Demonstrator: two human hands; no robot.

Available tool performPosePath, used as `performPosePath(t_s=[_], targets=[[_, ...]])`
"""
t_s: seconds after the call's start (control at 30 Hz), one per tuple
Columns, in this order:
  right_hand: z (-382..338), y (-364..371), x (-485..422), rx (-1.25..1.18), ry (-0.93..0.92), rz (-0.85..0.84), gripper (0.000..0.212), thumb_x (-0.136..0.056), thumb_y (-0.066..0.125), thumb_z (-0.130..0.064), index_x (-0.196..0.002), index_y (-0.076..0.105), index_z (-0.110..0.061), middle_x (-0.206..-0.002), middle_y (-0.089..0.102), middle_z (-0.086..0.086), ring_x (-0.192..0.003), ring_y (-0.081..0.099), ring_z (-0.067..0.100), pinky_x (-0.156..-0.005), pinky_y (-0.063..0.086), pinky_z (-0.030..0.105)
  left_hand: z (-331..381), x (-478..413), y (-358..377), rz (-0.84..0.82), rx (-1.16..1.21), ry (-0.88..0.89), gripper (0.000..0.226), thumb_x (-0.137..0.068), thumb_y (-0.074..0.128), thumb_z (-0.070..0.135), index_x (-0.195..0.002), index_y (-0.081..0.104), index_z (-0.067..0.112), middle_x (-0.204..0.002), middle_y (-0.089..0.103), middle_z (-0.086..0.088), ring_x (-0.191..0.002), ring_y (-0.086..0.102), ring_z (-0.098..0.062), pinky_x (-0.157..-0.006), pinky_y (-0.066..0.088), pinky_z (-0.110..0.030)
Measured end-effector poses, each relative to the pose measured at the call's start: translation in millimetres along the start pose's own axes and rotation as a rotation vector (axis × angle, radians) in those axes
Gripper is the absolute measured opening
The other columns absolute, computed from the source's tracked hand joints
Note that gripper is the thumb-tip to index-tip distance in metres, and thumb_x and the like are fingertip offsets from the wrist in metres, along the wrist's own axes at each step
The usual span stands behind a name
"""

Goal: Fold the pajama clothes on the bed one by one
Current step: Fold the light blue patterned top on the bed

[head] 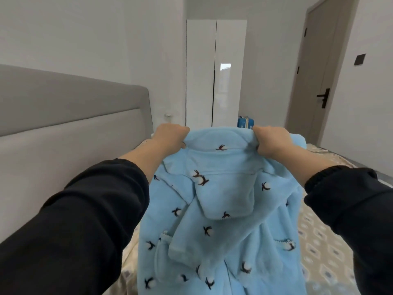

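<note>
A light blue fleece pajama top (221,220) with small dark-and-white cotton-flower prints hangs in the air in front of me, above the bed (323,241). My left hand (170,138) grips its upper left edge and my right hand (272,141) grips its upper right edge, both fists closed on the fabric. A collar flap and a sleeve droop down the middle of the garment. Two front pockets show lower down. The garment's bottom runs out of the frame.
A grey padded headboard (70,116) stands on the left. A white wardrobe (214,73) is straight ahead, with a blue suitcase (245,122) at its foot. A grey-brown door (316,71) is at the right. The bedsheet has a beige diamond pattern.
</note>
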State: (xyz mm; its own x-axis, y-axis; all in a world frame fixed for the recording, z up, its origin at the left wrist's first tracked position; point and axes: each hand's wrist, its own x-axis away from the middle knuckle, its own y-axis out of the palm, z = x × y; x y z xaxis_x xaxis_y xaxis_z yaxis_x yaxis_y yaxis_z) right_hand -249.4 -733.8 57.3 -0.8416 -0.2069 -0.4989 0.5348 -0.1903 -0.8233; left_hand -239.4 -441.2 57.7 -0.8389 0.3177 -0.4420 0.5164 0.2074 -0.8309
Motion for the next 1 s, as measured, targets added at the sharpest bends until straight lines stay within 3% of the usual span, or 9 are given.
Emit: performPosePath(t_s=[0.13,0.27,0.47,0.53,0.6,0.7,0.87,0.97,1.0], targets=[[-1,35,-38,0.011,0.044,0.067,0.022,-0.079,0.054,-0.004,-0.095,0.042,-0.013,-0.086,0.061,0.008,-0.067,0.046,0.027,-0.074,0.035,0.034,3,-40,31,0.077,-0.070,-0.011,0.012,-0.096,0.057,0.016,-0.101,0.048,0.010,-0.095,0.062,-0.009,-0.074,0.053,-0.026,-0.058,0.034,-0.033],[2,66,-71,-0.001,0.088,0.177,0.027,-0.076,0.052,0.006,-0.101,0.046,-0.005,-0.084,0.062,0.015,-0.072,0.056,0.033,-0.079,0.036,0.038,4,-75,58,0.141,-0.113,-0.068,0.027,-0.092,0.058,0.004,-0.116,0.049,0.008,-0.096,0.061,-0.010,-0.076,0.056,-0.027,-0.057,0.032,-0.033],[-17,132,-56,-0.010,0.058,0.026,0.028,-0.076,0.048,0.008,-0.096,0.041,-0.010,-0.084,0.063,0.013,-0.078,0.059,0.032,-0.088,0.035,0.038,28,-66,129,0.047,-0.024,-0.047,0.037,-0.085,0.057,-0.004,-0.119,0.050,0.010,-0.104,0.061,-0.010,-0.090,0.062,-0.030,-0.060,0.032,-0.034],[-22,151,-37,-0.015,0.041,-0.020,0.031,-0.076,0.048,0.007,-0.103,0.046,-0.009,-0.087,0.062,0.012,-0.082,0.059,0.032,-0.095,0.033,0.041,35,-48,150,0.117,-0.008,0.008,0.045,-0.069,0.073,-0.003,-0.110,0.061,0.011,-0.090,0.066,-0.007,-0.077,0.066,-0.028,-0.053,0.036,-0.031],[-25,165,-18,-0.024,0.015,0.001,0.028,-0.074,0.052,0.008,-0.096,0.046,-0.009,-0.082,0.061,0.013,-0.079,0.058,0.034,-0.091,0.035,0.043,38,-29,166,0.161,-0.001,0.075,0.051,-0.047,0.079,-0.008,-0.093,0.066,0.007,-0.070,0.065,-0.008,-0.059,0.063,-0.028,-0.043,0.037,-0.027],[-24,179,10,-0.030,-0.095,0.166,0.030,-0.061,0.063,0.011,-0.084,0.051,-0.004,-0.067,0.056,0.015,-0.063,0.055,0.033,-0.077,0.044,0.043,38,-5,184,0.246,0.020,0.180,0.048,-0.039,0.071,-0.011,-0.082,0.060,0.005,-0.062,0.056,-0.010,-0.050,0.054,-0.028,-0.044,0.026,-0.027],[-27,197,85,-0.148,-0.278,0.349,0.015,-0.069,0.043,-0.005,-0.080,0.054,-0.004,-0.073,0.054,0.014,-0.066,0.052,0.031,-0.071,0.039,0.039,49,63,193,0.422,0.063,0.356,0.027,-0.059,0.053,-0.004,-0.084,0.057,0.005,-0.070,0.053,-0.011,-0.057,0.050,-0.027,-0.051,0.031,-0.032],[-36,223,144,-0.149,-0.487,0.224,0.014,-0.067,0.058,-0.010,-0.080,0.055,-0.008,-0.074,0.054,0.011,-0.064,0.052,0.029,-0.063,0.043,0.036,67,124,219,0.216,0.085,0.571,0.041,-0.044,0.074,-0.001,-0.082,0.063,0.010,-0.068,0.054,-0.007,-0.055,0.051,-0.026,-0.047,0.035,-0.030],[-40,233,161,-0.123,-0.527,0.136,0.025,-0.061,0.069,-0.013,-0.081,0.054,-0.011,-0.073,0.054,0.009,-0.062,0.053,0.027,-0.059,0.045,0.034,74,143,231,0.088,0.079,0.607,0.050,-0.037,0.081,0.003,-0.084,0.065,0.012,-0.068,0.055,-0.005,-0.053,0.053,-0.024,-0.044,0.038,-0.028]])
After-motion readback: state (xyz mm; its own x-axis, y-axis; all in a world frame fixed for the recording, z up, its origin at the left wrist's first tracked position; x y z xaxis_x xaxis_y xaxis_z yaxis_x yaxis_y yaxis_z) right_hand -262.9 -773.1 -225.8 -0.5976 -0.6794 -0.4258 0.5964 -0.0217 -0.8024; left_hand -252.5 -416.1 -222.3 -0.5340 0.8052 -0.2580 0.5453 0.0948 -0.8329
